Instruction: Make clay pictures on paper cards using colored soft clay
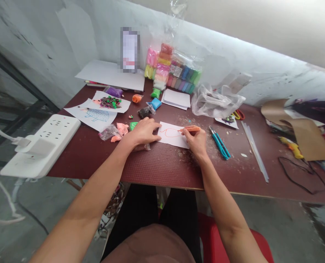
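Orange marker [189,128] pinched in the curled right hand [195,142], tip on a white paper sheet [173,135] touched by the flat, open left hand [142,132], a slim teal tool [219,144] just beside, pink modelling clay scraps [122,128] near, all on a dark red table [162,171].

The head-worn camera looks forward and down across the worktop [157,171] toward the wall [69,44]. The frame is rolled, with the worktop's near edge sloping down to the right. The left hand [142,132] and right hand [195,142] appear close, near frame centre.
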Motion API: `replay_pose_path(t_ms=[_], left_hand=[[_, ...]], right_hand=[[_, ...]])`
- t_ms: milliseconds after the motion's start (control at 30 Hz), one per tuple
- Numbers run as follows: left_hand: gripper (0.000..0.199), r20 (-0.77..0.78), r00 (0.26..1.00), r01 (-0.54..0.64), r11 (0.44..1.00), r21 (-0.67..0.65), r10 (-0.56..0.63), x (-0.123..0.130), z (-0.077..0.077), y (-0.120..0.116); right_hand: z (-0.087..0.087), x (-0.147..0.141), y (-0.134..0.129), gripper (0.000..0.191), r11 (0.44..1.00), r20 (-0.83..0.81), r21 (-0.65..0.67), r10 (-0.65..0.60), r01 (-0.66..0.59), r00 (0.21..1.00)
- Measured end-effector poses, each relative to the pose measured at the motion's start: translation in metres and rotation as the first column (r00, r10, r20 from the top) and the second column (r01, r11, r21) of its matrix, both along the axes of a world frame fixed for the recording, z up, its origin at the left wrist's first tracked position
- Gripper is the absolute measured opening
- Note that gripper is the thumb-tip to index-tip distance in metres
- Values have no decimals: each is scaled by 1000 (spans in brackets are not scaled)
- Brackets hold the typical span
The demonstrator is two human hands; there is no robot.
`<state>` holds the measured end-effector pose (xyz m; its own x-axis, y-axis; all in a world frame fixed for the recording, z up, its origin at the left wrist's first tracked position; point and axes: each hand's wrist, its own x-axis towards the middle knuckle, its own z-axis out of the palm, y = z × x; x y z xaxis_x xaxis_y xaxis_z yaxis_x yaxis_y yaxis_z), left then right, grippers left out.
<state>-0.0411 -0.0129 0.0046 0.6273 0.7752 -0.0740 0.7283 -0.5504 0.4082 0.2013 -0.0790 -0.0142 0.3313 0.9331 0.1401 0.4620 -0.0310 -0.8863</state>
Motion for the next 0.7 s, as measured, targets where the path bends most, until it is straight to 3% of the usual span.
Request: replay_pose_path(t_ms=[500, 700], left_hand=[[53, -29, 1000, 7, 1000, -17, -7, 0, 5, -1], [51, -16, 1000, 9, 1000, -15, -9, -1, 4, 0]], right_hand=[[6, 2, -13, 15, 999, 37, 31, -31, 30, 999], [7, 2, -18, 15, 1000, -22, 3, -10, 10, 1000]])
